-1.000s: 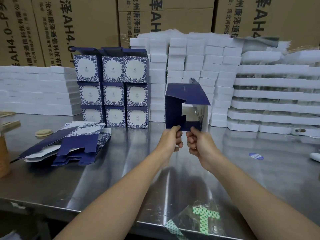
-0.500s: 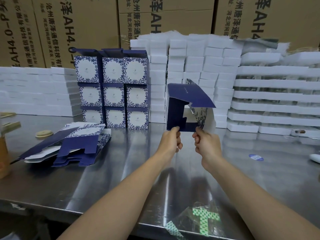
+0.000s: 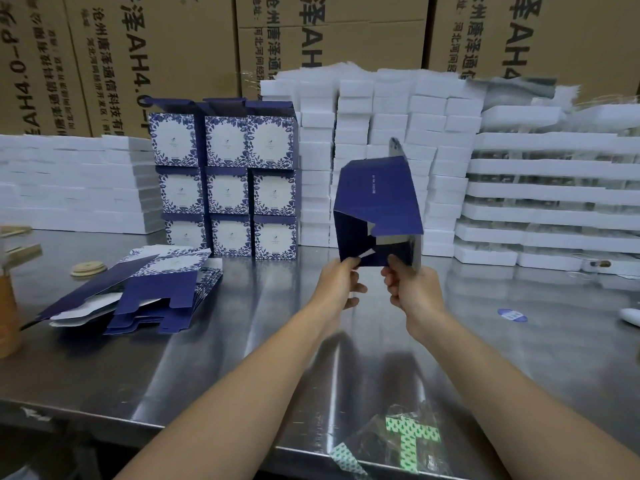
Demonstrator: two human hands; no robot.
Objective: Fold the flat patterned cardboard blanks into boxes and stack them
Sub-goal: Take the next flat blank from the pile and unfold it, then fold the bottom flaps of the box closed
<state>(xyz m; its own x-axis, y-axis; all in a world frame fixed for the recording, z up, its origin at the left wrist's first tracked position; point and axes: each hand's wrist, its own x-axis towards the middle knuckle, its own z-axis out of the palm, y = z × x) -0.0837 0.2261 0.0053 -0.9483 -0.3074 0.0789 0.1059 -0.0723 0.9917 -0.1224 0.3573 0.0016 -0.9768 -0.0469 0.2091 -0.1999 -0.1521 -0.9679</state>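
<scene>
A half-formed dark blue box [image 3: 375,206] is held above the steel table [image 3: 242,341], its open end toward me and a large flap folded over the top. My left hand [image 3: 341,282] pinches its lower left edge. My right hand [image 3: 408,285] grips its lower right corner. A pile of flat patterned blanks [image 3: 138,289] lies on the table to the left. Behind it stands a three-by-three stack of finished blue-and-white boxes [image 3: 227,188].
Stacks of white foam trays [image 3: 540,195] and white blocks [image 3: 374,116] line the back, with brown cartons [image 3: 156,46] behind. A wooden disc [image 3: 88,269] lies at left. A blue sticker [image 3: 512,315] and a clear bag with a green pattern [image 3: 408,441] lie near the front.
The box has turned and tilted, its top flap swinging down over the opening. My hands have moved slightly apart along its lower edge.
</scene>
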